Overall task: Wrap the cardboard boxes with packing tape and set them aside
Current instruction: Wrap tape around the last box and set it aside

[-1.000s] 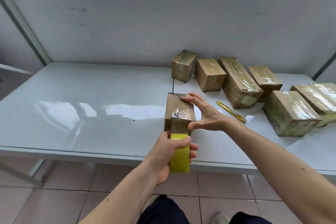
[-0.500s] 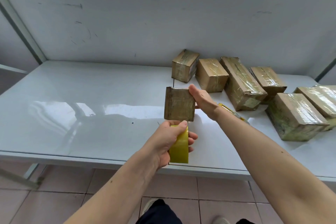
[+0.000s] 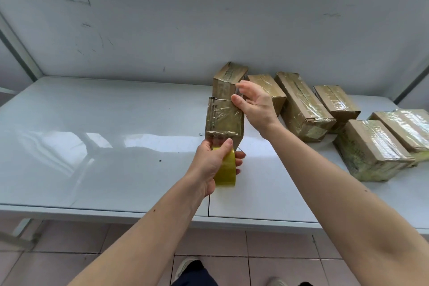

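A glossy white table [image 3: 97, 137] stands against a scuffed white wall panel [image 3: 185, 18], with a seam running through the tabletop toward its near edge; pale pinkish floor tiles [image 3: 278, 269] show below, along with the person's dark trousers and the toes of their shoes

The box being wrapped [image 3: 224, 121] is held up over the middle of the table, its tape-glossed face turned toward the camera. The right hand [image 3: 256, 105] is at its upper right corner, thumb tip on the corner while the other fingers spread loose and lightly curled above it. The left hand [image 3: 214, 165] is just below the box, fingers and thumb curled round a yellow roll of packing tape [image 3: 226, 169]; the roll sits right under the box's lower edge, and a strip of tape appears to run up onto the box

Behind and to the right, finished boxes lie on the table: one [image 3: 228, 79] directly behind the held box, partly hidden by it and the right hand, then three more in a row along the wall [image 3: 301, 104], and two larger ones [image 3: 371, 148] at the far right
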Demonstrator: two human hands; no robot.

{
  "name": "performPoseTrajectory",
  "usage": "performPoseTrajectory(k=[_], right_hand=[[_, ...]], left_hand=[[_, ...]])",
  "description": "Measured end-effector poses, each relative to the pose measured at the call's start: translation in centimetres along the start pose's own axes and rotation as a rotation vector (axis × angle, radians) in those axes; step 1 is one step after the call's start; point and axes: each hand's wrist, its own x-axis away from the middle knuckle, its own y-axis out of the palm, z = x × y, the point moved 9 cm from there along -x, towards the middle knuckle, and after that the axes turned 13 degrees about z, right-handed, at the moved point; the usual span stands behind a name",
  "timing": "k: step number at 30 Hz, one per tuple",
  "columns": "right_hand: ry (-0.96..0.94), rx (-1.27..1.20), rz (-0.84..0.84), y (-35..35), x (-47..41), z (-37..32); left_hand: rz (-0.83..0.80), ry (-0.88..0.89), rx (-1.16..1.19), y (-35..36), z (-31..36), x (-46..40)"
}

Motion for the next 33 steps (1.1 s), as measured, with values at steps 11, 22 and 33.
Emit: performPoseTrajectory(k=[11, 22, 33], right_hand=[[-0.234, 0.508, -0.429, 2.9, 3.6, -0.3], [-0.262, 0.223, -0.4, 1.3, 2.8, 0.9], [-0.129, 0.162, -0.123, 0.1, 0.6, 2.3]], left_hand=[[-0.168, -0.019, 0.006, -0.3, 1.0, 0.1], [-0.16, 0.104, -0.109, -0.7, 0.9, 0.4], [-0.181, 0.129, -0.398, -1.7, -0.1, -0.2]])
